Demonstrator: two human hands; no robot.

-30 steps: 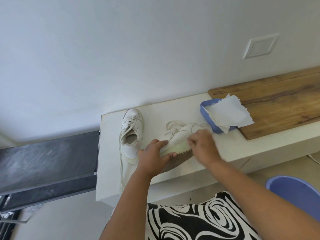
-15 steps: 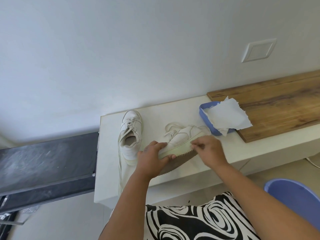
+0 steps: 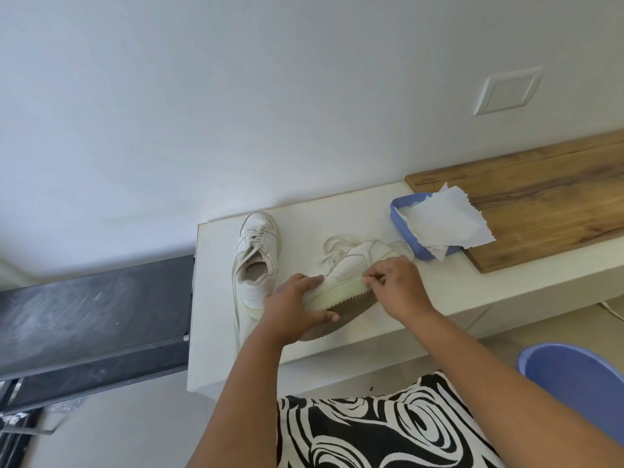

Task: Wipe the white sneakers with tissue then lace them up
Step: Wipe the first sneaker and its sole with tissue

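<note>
the left hand [image 3: 294, 307] is gripping the tilted white sneaker [image 3: 351, 270] at one end, fingers curling over the upper and thumb wrapping under the brown ridged sole [image 3: 341, 314], so the shoe is lying on its side with the sole facing the person; the right hand [image 3: 396, 287] is pressing on the sneaker's side just above the pale midsole, fingers bent and pinched together; whether a tissue is sitting under those fingers is not clear, as nothing white is showing plainly past them; the held sneaker is resting on the white counter [image 3: 337, 217] near its front edge, its loose laces [image 3: 332, 243] trailing toward the wall; the second white sneaker [image 3: 256, 256] is standing upright just to the left, toe toward the wall, laced, one long lace [image 3: 235, 310] hanging down past the counter edge; a blue tissue tray [image 3: 401, 219] is sitting just beyond the held shoe, partly on the wooden board [image 3: 547, 197], with a torn sheet of white tissue [image 3: 445, 222] spilling out over its rim; a blue basin [image 3: 580, 376] is sitting on the floor at lower right; a black-and-white swirl-patterned garment [image 3: 371, 430] is filling the bottom of the view; a white wall plate [image 3: 506, 91] is set in the wall above.
</note>
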